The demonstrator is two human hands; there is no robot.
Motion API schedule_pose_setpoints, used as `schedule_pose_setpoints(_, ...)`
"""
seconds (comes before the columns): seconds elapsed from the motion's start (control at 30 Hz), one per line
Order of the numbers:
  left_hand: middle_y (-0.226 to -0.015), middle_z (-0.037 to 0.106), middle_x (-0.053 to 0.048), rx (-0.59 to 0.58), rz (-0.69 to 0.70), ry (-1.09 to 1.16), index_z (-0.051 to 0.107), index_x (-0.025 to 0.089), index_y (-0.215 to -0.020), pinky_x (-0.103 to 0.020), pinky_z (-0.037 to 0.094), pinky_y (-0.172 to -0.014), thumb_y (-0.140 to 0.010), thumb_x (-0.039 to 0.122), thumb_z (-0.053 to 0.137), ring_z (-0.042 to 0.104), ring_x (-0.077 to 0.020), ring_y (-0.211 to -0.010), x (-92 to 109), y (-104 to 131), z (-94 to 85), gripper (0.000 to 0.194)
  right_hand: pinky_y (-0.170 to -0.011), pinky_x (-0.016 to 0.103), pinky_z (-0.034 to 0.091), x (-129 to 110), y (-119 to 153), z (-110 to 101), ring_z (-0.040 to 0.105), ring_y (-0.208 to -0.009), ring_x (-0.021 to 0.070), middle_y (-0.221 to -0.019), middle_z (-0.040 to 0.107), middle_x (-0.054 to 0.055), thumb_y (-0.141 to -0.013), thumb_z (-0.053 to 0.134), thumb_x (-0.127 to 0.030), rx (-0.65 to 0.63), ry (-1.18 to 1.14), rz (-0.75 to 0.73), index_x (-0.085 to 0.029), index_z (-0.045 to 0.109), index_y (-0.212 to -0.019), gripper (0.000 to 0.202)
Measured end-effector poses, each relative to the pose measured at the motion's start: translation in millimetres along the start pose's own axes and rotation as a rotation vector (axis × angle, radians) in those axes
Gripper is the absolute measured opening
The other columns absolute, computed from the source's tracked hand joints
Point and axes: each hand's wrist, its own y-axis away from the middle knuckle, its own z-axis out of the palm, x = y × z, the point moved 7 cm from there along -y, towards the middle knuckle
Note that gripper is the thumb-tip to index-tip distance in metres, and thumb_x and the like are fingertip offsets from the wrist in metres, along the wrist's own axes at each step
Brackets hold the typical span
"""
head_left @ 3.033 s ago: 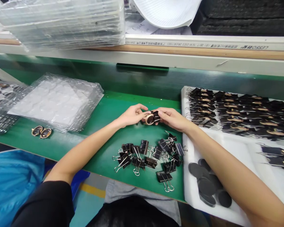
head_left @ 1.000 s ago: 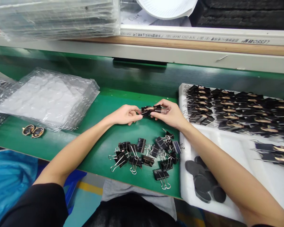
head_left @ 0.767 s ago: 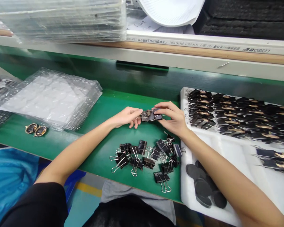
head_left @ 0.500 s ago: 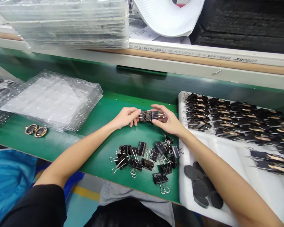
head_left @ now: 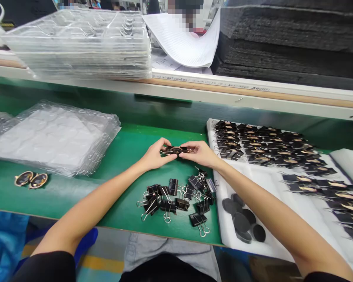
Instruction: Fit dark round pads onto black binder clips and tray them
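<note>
My left hand (head_left: 156, 155) and my right hand (head_left: 200, 153) meet above the green tabletop. Between them they grip a small dark piece clamped with black binder clips (head_left: 175, 150), left hand at its left end and right hand at its right. Fingers cover much of it, so its exact kind is hard to make out. Closer to my body lies a loose pile of black binder clips (head_left: 181, 204) with silver wire handles.
To the right, a white foam tray (head_left: 264, 176) carries rows of clipped pieces (head_left: 267, 145) and several black discs (head_left: 241, 222). Leftward are stacked clear plastic trays (head_left: 50, 137) and two joined oval dark-lensed pieces (head_left: 31, 180). A shelf edge (head_left: 176, 82) runs across behind.
The view has tilted upward and shifted right. Both hands have drawn closer together; the right has gone from loosely spread fingers to a pinch on the clipped piece, which now looks turned.
</note>
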Motion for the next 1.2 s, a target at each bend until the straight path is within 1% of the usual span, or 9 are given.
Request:
schedule_pose_setpoints(0.2,-0.106,0.071,-0.006,0.023,0.165,-0.012,0.072,0.020,-0.109,-0.021,0.051,-0.066,-0.087,0.038,0.070,0.065,-0.0167,-0.095,11,3,-1.5,0.029,-0.091,0.047,0.064,5,9,9,0.076,-0.091,0.0266,-0.103,0.080,0.007,-0.072,0.085,-0.049,0.064,-0.013,-0.010,-0.020,0.081,-0.102,0.042)
schedule_pose_setpoints(0.37,-0.105,0.073,-0.007,-0.049,0.105,0.134,0.075,0.017,-0.108,-0.028,0.058,-0.081,-0.082,0.040,0.076,0.069,-0.0176,-0.094,-1,-1,3.1,0.034,-0.087,0.045,0.064,5,13,4,0.075,-0.092,0.0274,-0.104,0.079,0.008,-0.076,0.083,-0.049,0.042,0.125,-0.045,-0.020,0.079,-0.107,0.043)
schedule_pose_setpoints(0.47,-0.106,0.076,-0.008,-0.022,0.020,0.192,0.074,0.016,-0.110,-0.031,0.058,-0.087,-0.083,0.042,0.074,0.071,-0.0190,-0.094,-9,-4,1.7,0.038,-0.086,0.044,0.064,8,14,-5,0.075,-0.093,0.0267,-0.104,0.079,0.009,-0.072,0.087,-0.046,0.063,0.105,0.008,-0.020,0.074,-0.112,0.049)
schedule_pose_setpoints(0.57,-0.103,0.078,-0.009,0.003,-0.022,0.227,0.074,0.014,-0.110,-0.034,0.058,-0.083,-0.083,0.043,0.073,0.072,-0.0199,-0.088,-12,-6,-0.3,0.040,-0.078,0.042,0.065,15,14,-9,0.075,-0.078,0.0240,-0.085,0.078,0.008,-0.071,0.085,-0.052,0.066,-0.028,0.104,-0.017,0.073,-0.101,0.048)
schedule_pose_setpoints(0.67,-0.100,0.078,-0.009,-0.010,-0.034,0.229,0.074,0.014,-0.108,-0.034,0.059,-0.079,-0.081,0.044,0.074,0.072,-0.0201,-0.084,-14,-7,0.2,0.041,-0.077,0.041,0.064,18,15,-6,0.075,-0.074,0.0237,-0.078,0.077,0.007,-0.068,0.086,-0.057,0.040,-0.104,0.147,-0.017,0.073,-0.091,0.048)
schedule_pose_setpoints(0.8,-0.098,0.078,-0.008,0.003,-0.034,0.242,0.075,0.013,-0.105,-0.034,0.058,-0.080,-0.080,0.041,0.074,0.072,-0.0195,-0.084,-14,-7,1.5,0.038,-0.079,0.043,0.064,18,16,-3,0.075,-0.073,0.0246,-0.076,0.076,0.007,-0.061,0.091,-0.057,0.074,-0.141,0.182,-0.017,0.075,-0.087,0.050)
schedule_pose_setpoints(0.97,-0.097,0.079,-0.009,0.054,-0.035,0.251,0.075,0.012,-0.103,-0.033,0.058,-0.077,-0.081,0.042,0.074,0.072,-0.0195,-0.083,-14,-10,-1.5,0.037,-0.079,0.043,0.065,20,16,0,0.075,-0.072,0.0240,-0.077,0.076,0.008,-0.062,0.092,-0.056,0.125,-0.235,0.198,-0.015,0.075,-0.086,0.051)
schedule_pose_setpoints(1.13,-0.098,0.079,-0.008,-0.023,0.012,0.179,0.075,0.013,-0.105,-0.033,0.060,-0.078,-0.083,0.040,0.074,0.073,-0.0195,-0.083,-10,-9,-1.0,0.035,-0.082,0.040,0.064,21,16,0,0.074,-0.072,0.0198,-0.078,0.076,0.005,-0.062,0.095,-0.046,0.036,-0.198,0.235,-0.017,0.072,-0.089,0.046)
schedule_pose_setpoints(1.2,-0.101,0.078,-0.008,-0.021,0.109,0.135,0.074,0.015,-0.106,-0.033,0.061,-0.079,-0.087,0.037,0.073,0.074,-0.0196,-0.087,-3,-7,-1.3,0.029,-0.082,0.037,0.065,16,18,-1,0.074,-0.076,0.0187,-0.088,0.076,0.005,-0.061,0.097,-0.042,-0.014,-0.226,0.275,-0.018,0.070,-0.094,0.049)
